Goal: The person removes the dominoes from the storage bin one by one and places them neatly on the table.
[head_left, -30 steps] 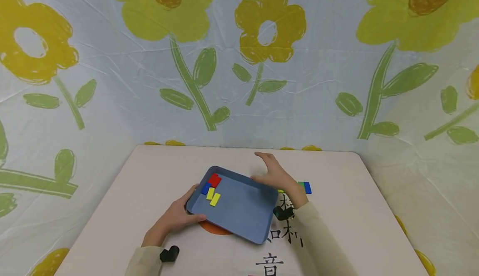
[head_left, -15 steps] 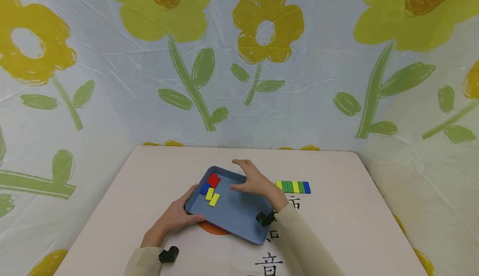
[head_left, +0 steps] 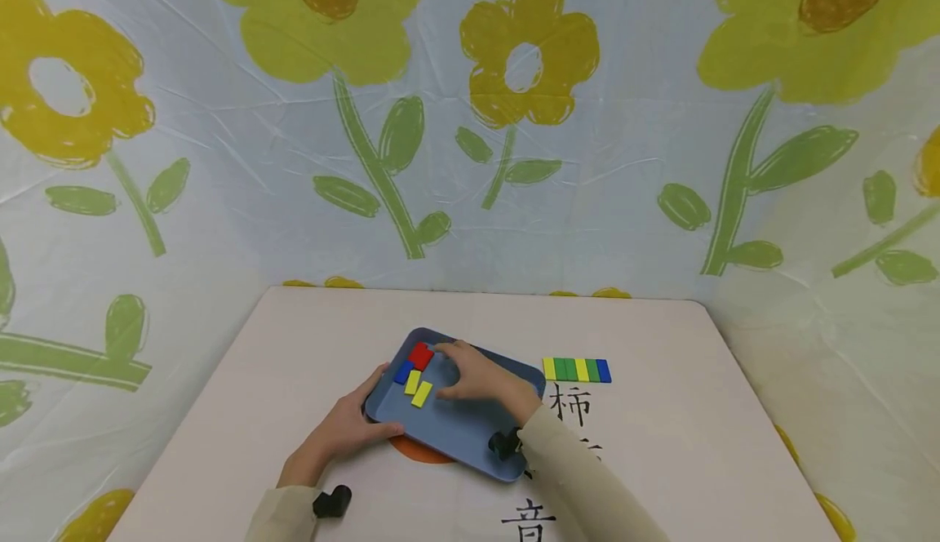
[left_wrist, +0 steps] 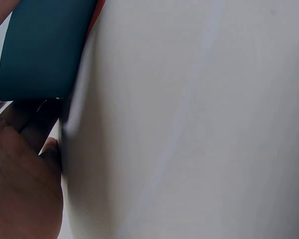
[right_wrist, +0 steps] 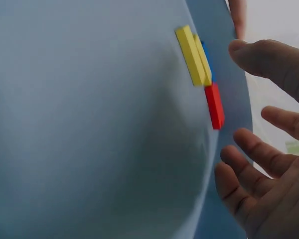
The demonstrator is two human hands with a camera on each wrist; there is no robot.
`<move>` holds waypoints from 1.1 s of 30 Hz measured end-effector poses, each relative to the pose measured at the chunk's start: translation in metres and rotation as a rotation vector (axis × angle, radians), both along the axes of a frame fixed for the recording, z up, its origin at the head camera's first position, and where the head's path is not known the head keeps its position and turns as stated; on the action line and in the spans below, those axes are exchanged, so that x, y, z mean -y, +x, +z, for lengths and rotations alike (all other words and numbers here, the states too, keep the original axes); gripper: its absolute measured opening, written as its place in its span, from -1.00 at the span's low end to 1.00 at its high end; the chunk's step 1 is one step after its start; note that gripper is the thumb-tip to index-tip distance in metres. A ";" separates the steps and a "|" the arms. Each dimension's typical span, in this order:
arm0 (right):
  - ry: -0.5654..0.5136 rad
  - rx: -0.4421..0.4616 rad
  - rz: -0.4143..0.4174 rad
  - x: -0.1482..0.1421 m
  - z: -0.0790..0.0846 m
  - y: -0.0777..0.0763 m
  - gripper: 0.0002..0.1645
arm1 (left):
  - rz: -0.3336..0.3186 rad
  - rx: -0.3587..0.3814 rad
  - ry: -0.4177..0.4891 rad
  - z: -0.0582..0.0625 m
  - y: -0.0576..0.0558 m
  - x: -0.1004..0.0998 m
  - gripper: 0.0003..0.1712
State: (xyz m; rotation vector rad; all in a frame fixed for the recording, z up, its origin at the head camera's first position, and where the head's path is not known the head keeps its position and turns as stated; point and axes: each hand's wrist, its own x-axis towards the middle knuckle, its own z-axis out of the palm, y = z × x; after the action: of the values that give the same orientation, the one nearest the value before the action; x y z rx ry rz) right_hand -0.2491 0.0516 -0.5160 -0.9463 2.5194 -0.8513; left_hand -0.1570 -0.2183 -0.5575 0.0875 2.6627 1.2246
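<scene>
A blue-grey rectangular tray (head_left: pixel 470 424) sits at an angle in the head view, its left end appearing raised. My left hand (head_left: pixel 345 424) grips its left end, thumb at the near rim and fingers around the outside. In the left wrist view the fingers go behind the tray's dark wall (left_wrist: pixel 42 50). Inside, at the left end, lie red blocks (head_left: pixel 420 355), a blue block (head_left: pixel 403 372) and two yellow blocks (head_left: pixel 422 395). My right hand (head_left: pixel 481 375) hovers over the tray with fingers spread, right beside these blocks; nothing shows between its fingers in the right wrist view.
A row of yellow, green and blue blocks (head_left: pixel 576 370) lies flat on the pale table mat (head_left: pixel 683 444), right of the tray. Black characters (head_left: pixel 529 517) and an orange patch (head_left: pixel 422 449) are printed on the mat. A flowered cloth (head_left: pixel 587 199) hangs behind.
My right hand has moved left, from above the tray's far right rim to beside the blocks inside, uncovering the block row at right. The left hand and tray stay put.
</scene>
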 end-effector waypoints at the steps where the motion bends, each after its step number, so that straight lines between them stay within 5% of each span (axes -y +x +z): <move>1: 0.012 -0.006 0.012 0.003 0.000 0.001 -0.11 | 0.001 0.001 -0.001 0.000 0.000 0.000 0.29; 11: -0.004 0.047 0.177 0.018 0.004 0.010 -0.33 | -0.007 -0.010 0.004 -0.001 -0.001 0.002 0.28; 24: 0.054 -0.018 0.105 0.011 0.000 0.002 -0.65 | -0.017 -0.006 0.029 0.000 0.000 0.004 0.26; 33: 0.056 -0.066 0.094 0.014 -0.005 -0.001 -0.43 | -0.030 -0.004 0.027 0.000 0.000 0.005 0.25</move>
State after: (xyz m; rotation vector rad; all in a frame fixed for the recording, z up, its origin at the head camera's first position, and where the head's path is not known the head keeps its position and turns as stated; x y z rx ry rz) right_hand -0.2503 0.0373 -0.5214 -1.0817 2.5171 -0.7287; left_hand -0.1566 -0.2236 -0.5579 0.1341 2.6386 1.2526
